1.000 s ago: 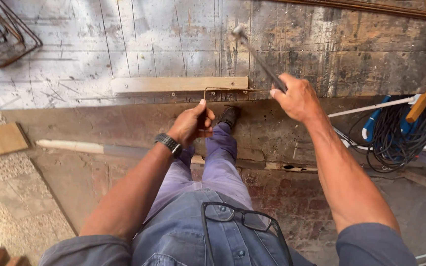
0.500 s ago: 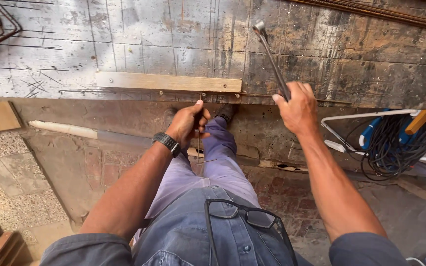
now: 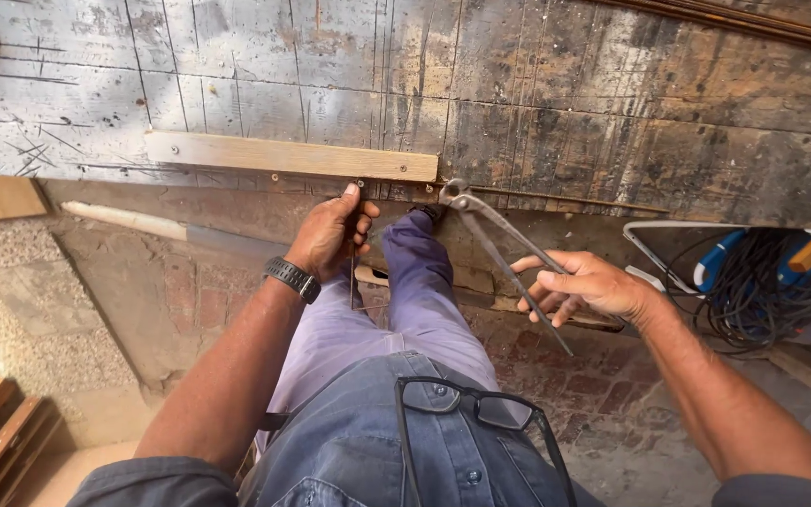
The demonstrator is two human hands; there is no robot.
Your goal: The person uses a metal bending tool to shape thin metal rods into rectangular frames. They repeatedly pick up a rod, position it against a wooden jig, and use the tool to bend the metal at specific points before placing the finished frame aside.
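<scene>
Long metal pincers [image 3: 504,246] gripped in right hand [image 3: 586,284], head touching the worn workbench edge [image 3: 556,202] just right of wooden strip [image 3: 288,156]. Left hand [image 3: 332,232] closed around thin bent wire [image 3: 357,272] near the strip's right end. Black cables [image 3: 753,300] far right.
</scene>
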